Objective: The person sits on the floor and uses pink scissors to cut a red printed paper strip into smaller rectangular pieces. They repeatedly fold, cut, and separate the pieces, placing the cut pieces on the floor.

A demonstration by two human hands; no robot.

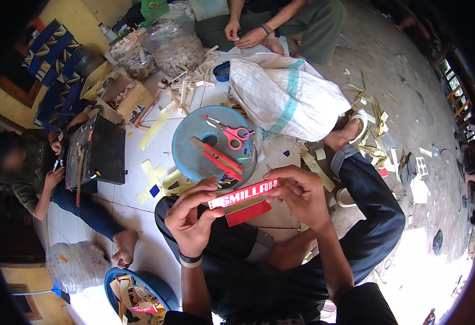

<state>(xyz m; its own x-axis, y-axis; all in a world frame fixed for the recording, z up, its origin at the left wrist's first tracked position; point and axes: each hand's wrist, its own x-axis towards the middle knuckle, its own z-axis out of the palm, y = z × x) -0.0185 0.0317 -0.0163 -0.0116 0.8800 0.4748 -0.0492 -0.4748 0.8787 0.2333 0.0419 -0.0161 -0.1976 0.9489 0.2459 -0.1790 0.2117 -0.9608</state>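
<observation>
Ahead of red strip point(244, 195) | scissors point(228, 129) on round platform point(188, 138) | white sack point(278, 103) beyond

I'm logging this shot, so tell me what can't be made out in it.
All in the head view:
- Red strip between left hand and right hand: far side faces away.
- White sack: its own folds hide any contents.
- Blue tub: picture's lower edge cuts it off.
- Far person: upper edge cuts off the head.

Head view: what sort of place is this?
Probably a small hand-craft workshop: a handheld red strip, scissors close by, and a pile of small wooden-looking pieces.
</observation>
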